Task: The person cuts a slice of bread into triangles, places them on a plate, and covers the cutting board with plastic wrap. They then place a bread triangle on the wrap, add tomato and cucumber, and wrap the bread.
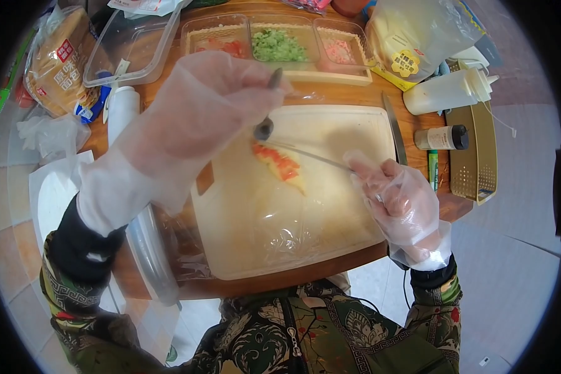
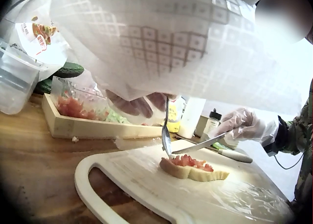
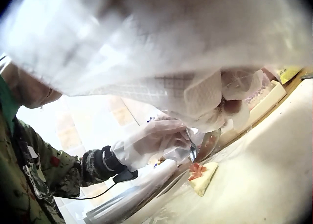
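A slice of bread topped with chopped red pieces lies on the white cutting board. The gloved left hand grips the handle of a metal spoon, whose bowl hangs at the far end of the bread. From the right, the gloved right hand holds a thin metal utensil, its tip close to the spoon bowl; whether the two touch cannot be told. In the left wrist view that utensil looks like a flat blade above the bread.
Behind the board, a wooden tray holds containers of red, green and pink pieces. A knife lies along the board's right edge. Squeeze bottle, seasoning jar and basket stand right; bagged bread and a clear container left.
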Tool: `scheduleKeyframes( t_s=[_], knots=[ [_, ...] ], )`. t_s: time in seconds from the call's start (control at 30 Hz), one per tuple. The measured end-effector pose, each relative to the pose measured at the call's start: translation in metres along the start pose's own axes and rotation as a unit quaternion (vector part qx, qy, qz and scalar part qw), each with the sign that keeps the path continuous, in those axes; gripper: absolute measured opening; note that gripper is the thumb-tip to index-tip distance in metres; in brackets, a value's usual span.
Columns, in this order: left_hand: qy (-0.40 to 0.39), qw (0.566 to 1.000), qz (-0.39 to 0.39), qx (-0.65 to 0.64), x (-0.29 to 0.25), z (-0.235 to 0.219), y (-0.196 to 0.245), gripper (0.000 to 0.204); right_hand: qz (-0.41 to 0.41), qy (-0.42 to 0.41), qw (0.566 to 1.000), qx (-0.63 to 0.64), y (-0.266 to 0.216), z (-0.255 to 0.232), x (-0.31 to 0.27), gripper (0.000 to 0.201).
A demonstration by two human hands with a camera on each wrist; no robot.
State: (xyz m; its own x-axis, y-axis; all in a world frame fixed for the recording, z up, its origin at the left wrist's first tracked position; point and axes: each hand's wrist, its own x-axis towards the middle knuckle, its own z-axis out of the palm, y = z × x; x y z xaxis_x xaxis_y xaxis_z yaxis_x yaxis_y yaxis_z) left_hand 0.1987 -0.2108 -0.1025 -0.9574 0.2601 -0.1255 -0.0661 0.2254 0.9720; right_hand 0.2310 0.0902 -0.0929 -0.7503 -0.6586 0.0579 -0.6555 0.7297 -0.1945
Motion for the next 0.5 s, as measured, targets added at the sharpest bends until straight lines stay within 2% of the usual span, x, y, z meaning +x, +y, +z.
scheduleKeyframes(
  t_s=[0.17,0.37,0.5],
  knots=[
    [0.015,1.0,-0.001,0.007,-0.0008,0.0032,-0.0022,0.021,0.009,-0.008,1.0,-0.002,0.0009,0.0039,-0.0019,0.04],
    [-0.003,1.0,-0.005,0.005,-0.0006,0.0002,0.0,0.023,0.017,-0.022,0.999,-0.017,-0.0034,-0.003,-0.0015,0.039],
    [0.018,1.0,0.006,0.014,0.0009,-0.0015,0.0005,0.026,0.017,-0.023,0.999,-0.016,-0.0043,-0.0041,-0.0009,0.039]
  ],
)
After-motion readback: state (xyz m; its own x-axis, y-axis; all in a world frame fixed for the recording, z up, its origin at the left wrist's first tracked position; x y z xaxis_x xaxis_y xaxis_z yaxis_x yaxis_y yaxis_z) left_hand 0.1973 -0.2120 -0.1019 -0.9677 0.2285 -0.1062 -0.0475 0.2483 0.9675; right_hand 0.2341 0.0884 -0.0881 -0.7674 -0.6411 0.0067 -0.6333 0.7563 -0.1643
